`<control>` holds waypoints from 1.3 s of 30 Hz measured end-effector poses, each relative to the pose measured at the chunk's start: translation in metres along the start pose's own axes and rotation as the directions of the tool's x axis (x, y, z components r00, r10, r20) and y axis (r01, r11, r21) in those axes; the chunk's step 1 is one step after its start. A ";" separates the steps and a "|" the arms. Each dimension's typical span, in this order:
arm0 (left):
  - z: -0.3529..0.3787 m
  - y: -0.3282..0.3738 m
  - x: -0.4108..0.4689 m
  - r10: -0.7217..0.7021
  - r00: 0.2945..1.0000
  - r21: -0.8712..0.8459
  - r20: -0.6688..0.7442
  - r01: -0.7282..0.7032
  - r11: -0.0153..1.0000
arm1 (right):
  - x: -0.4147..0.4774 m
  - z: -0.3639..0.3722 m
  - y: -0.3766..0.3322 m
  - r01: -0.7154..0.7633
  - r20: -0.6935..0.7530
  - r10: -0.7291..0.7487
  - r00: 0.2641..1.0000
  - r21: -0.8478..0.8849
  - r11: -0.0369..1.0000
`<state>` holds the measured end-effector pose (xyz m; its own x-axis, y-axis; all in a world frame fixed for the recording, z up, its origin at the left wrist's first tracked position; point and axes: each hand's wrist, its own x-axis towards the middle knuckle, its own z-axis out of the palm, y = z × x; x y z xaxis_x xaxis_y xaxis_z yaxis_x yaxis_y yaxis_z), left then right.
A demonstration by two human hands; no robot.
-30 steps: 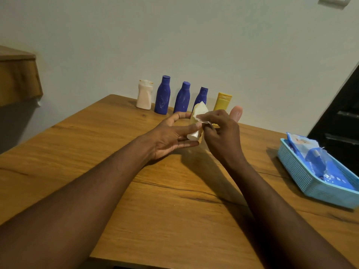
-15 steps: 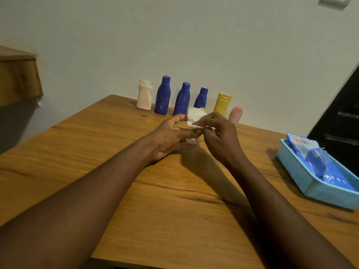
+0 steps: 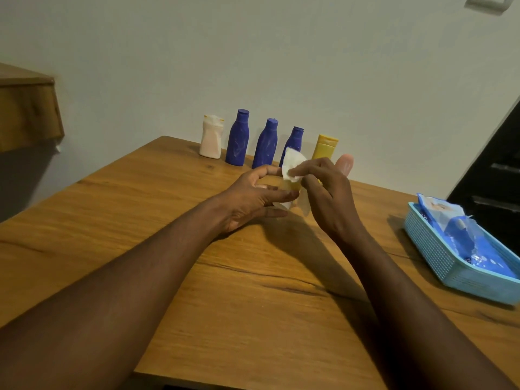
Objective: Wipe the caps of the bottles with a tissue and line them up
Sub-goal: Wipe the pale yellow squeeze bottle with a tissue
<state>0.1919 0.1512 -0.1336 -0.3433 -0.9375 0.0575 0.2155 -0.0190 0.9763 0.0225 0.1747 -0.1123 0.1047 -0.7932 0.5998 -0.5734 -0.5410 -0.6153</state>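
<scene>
Gripping a small yellowish bottle (image 3: 289,187) in the left hand (image 3: 247,201), fingers curled round it, over the table (image 3: 253,305). Pinching a white tissue (image 3: 292,164) in the right hand (image 3: 329,198) (pressed right against the bottle's top end). Lined up by the wall (image 3: 281,66): white bottle (image 3: 211,139), three blue bottles (image 3: 266,144), yellow bottle (image 3: 325,147), plus a pink bottle (image 3: 345,164) poking out behind the right hand. Blue basket (image 3: 427,243) with packs (image 3: 467,237) far right.
</scene>
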 end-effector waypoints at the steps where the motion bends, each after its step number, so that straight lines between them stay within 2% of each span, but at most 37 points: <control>1: 0.000 0.000 0.000 -0.003 1.000 0.000 -0.007 0.003 1.000 | 0.000 0.002 -0.001 -0.009 0.011 0.009 1.000 0.002 1.000; 8: 0.001 0.002 0.000 -0.052 0.996 -0.031 0.072 0.054 0.998 | 0.004 0.000 0.014 -0.098 -0.162 0.099 0.982 0.014 0.995; 12: 0.001 0.002 0.000 -0.067 0.995 -0.032 0.073 0.069 0.997 | 0.004 0.000 0.013 -0.073 -0.159 0.074 0.985 0.014 0.997; 17: -0.004 0.000 -0.001 -0.077 0.996 -0.012 0.053 0.078 0.997 | 0.000 0.002 0.004 -0.001 -0.017 0.001 1.000 -0.037 0.999; 22: 0.000 0.004 -0.002 -0.080 0.995 0.003 0.061 0.080 0.997 | 0.004 0.000 0.011 -0.021 -0.139 0.010 0.990 -0.073 0.997; 25: 0.001 0.004 -0.003 -0.092 0.994 0.027 0.063 0.091 0.996 | 0.006 -0.003 0.014 -0.049 -0.121 0.040 0.992 -0.068 0.997; 27: 0.001 0.004 -0.003 -0.097 0.993 0.031 0.066 0.095 0.995 | 0.006 -0.003 0.015 -0.098 -0.090 0.095 0.991 -0.021 0.995; 29: 0.000 0.004 -0.004 -0.098 0.993 0.014 0.070 0.097 0.995 | 0.005 -0.003 0.012 -0.170 -0.084 0.179 0.980 0.102 0.980; 34: 0.001 0.004 -0.005 -0.097 0.993 -0.037 0.070 0.100 0.994 | 0.003 -0.003 0.012 -0.271 -0.086 0.332 0.939 0.407 0.872; 39: 0.002 0.005 -0.005 -0.072 0.996 -0.107 0.045 0.076 0.991 | 0.004 0.003 0.013 -0.344 -0.051 0.440 0.897 0.545 0.764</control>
<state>0.1924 0.1566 -0.1286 -0.3987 -0.9171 -0.0034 0.2856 -0.1276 0.9498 0.0182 0.1639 -0.1197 -0.1997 -0.9350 0.2930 -0.0317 -0.2928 -0.9557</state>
